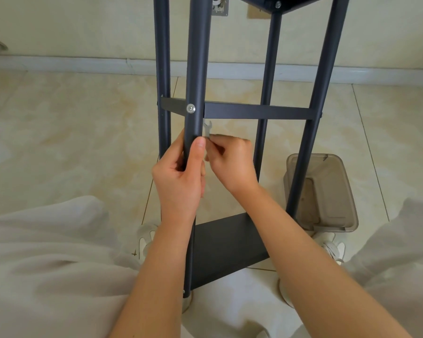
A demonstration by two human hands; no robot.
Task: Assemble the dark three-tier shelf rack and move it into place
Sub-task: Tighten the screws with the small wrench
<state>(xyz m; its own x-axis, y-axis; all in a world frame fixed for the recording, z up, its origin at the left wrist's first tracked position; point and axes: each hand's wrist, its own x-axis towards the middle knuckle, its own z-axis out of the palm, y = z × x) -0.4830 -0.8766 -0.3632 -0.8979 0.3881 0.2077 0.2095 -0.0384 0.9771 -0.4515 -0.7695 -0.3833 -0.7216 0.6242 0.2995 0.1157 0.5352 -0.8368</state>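
While left hand fingers curl round the rack's near post, right hand pinches a small flat wrench just beside that post, under the middle shelf.

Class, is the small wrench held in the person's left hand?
No, the right hand pinches the small wrench, while the left hand grips the rack's front post.

The rack stands on the floor, near its far edge under the wall. The left hand grips the near left post between the middle shelf and the bottom shelf. Just right of it, the right hand pinches a wrench beside that post. A container sits on the floor right of the rack, partly behind the near right post
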